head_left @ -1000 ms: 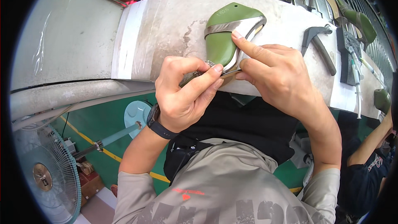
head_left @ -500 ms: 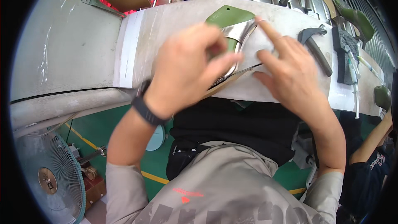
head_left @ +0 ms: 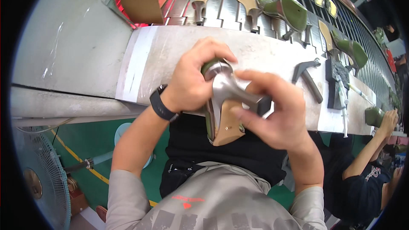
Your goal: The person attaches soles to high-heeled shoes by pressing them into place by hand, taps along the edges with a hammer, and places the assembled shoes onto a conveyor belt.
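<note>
A high-heeled shoe on a green last is held upside down above the bench's near edge, its metallic grey heel [head_left: 223, 86] facing up. The tan sole [head_left: 230, 121] points toward my body. Wrapped round the back and left side of the shoe, my left hand [head_left: 194, 76] grips it, with a black watch on that wrist. My right hand [head_left: 279, 113] is closed on the dark tip of the heel, its thumb by the sole. My fingers hide part of the last.
A hammer [head_left: 311, 83] lies to the right, beside a dark block [head_left: 333, 81] and a syringe [head_left: 342, 106]. Beyond the bench [head_left: 170, 44], a slatted conveyor carries soles, heels and a green shoe [head_left: 292, 12]. A co-worker's hand [head_left: 387, 123] is at far right; a fan [head_left: 42, 183] stands lower left.
The shoe was lying on the bench under my hands. It is now lifted, turned over and held in both hands, nearer my body. My view has shifted toward the conveyor.
</note>
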Demonstrator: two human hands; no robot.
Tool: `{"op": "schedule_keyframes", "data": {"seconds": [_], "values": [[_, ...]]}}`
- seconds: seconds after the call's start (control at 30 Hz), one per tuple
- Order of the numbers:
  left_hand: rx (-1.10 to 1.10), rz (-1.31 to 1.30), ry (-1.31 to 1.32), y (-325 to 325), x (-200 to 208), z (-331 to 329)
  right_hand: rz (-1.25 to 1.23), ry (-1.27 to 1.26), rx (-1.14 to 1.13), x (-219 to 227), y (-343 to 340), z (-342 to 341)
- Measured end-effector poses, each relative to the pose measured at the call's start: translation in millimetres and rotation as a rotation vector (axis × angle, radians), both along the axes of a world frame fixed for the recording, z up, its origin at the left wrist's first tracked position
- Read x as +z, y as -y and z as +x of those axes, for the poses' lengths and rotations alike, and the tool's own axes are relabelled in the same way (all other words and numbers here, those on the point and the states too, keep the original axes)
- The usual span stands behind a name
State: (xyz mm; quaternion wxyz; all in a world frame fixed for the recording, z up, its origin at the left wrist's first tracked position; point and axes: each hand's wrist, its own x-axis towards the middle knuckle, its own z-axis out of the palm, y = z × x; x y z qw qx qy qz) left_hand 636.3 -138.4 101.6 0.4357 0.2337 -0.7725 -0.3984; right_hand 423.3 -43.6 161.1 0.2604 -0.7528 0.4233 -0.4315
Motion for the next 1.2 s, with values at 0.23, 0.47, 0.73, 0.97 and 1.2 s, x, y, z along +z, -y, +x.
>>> {"op": "schedule_keyframes", "data": {"seconds": [0.23, 0.47, 0.73, 0.97, 1.2], "values": [[-0.052, 0.161, -0.276, -14, -11, 12, -0.504, -0.251, -0.005, -16, -14, 34], [0.034, 0.119, -0.165, -14, -18, 12, -0.587, -0.282, -0.03, -29, -1, 43], [0.055, 0.107, -0.186, -15, -20, 13, -0.597, -0.259, -0.044, -35, 2, 46], [0.097, 0.224, -0.233, -16, -20, 8, -0.535, -0.247, -0.084, -35, 8, 48], [0.078, 0.432, -0.305, 8, -19, -3, -0.455, -0.209, -0.164, -30, 34, 46]]}}
